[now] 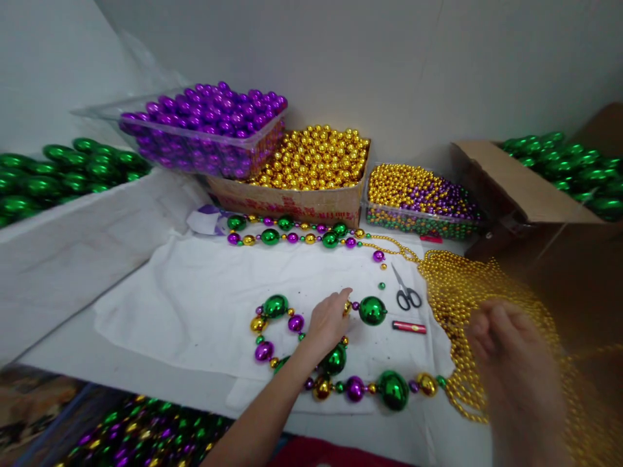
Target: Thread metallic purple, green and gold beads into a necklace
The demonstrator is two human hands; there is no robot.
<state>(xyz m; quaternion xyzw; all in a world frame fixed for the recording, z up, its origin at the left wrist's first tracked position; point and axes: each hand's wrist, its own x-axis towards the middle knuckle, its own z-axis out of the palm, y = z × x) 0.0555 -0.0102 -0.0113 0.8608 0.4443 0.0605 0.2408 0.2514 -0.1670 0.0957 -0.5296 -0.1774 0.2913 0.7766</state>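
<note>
My left hand (pixel 331 319) is closed around a bead garland, near the end with a large green bead (pixel 372 311). The rest of the garland (pixel 355 388), in green, purple and gold, curls on a white cloth (pixel 195 305) under my forearm and ends in fine gold beads at the right. My right hand (pixel 503 344) is raised over the gold bead strands (pixel 457 292), blurred, its fingers curled in; what they hold, if anything, is hidden. Between the hands lie scissors (pixel 407 297) and a red lighter (pixel 409 327). Loose purple, gold and green beads sit above them.
Along the back stand a tub of purple beads (pixel 209 123), a carton of gold beads (pixel 316 155) and a tub of small mixed beads (pixel 418 194). Another garland (pixel 292 238) lies before them. Green beads fill boxes at left (pixel 73 168) and right (pixel 569 168).
</note>
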